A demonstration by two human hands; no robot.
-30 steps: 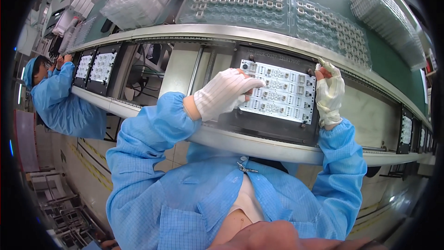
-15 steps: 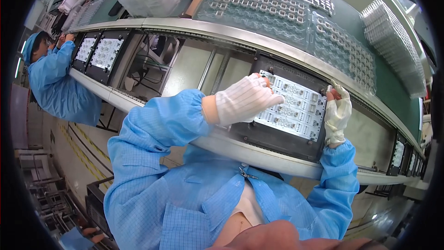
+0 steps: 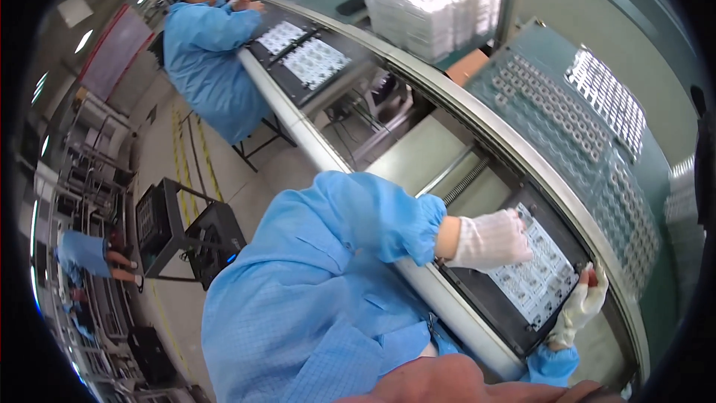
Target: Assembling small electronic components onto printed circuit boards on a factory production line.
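A white circuit board panel (image 3: 542, 272) with rows of small components lies in a black carrier plate (image 3: 481, 298) on the conveyor. My left hand (image 3: 492, 240), in a white glove with bare fingertips, is curled over the panel's left side. What its fingers hold, if anything, is hidden. At the carrier's right edge, my right hand (image 3: 584, 302), gloved the same way, has its fingers bent together beside a small dark post (image 3: 579, 267). Whether it grips something small there I cannot make out.
Clear plastic trays (image 3: 552, 97) of small square parts lie on the green bench (image 3: 675, 172) beyond the rail. White trays (image 3: 436, 11) are stacked farther left. Up the line, a person in blue (image 3: 212, 52) works beside more carriers (image 3: 309, 63). A black cart (image 3: 201, 231) stands on the floor.
The view has swung left, so the carrier and both hands appear lower and farther right. Both hands stay at the same panel and carrier; the left hand's thumb is less distinct.
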